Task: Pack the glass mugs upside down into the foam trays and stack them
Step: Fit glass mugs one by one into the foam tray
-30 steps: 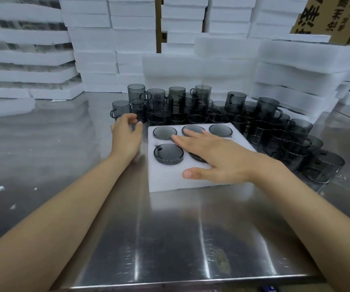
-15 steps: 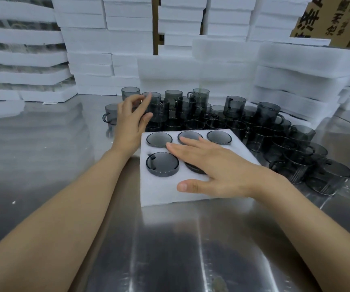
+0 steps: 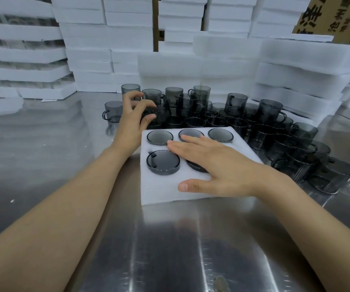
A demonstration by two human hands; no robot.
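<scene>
Pick step: left hand gripped a mug just behind foam tray, right hand lay flat & open on tray; next prob. needed mug flipped rim-down.

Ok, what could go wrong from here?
The left hand grips a smoky glass mug amid tightly crowded loose mugs; lifting it could clink or topple neighbours. The front-left mug stands proud of the foam tray, so stacking on it may load the glass. The right hand lies flat across the front slots, in the way of the incoming mug.
</scene>
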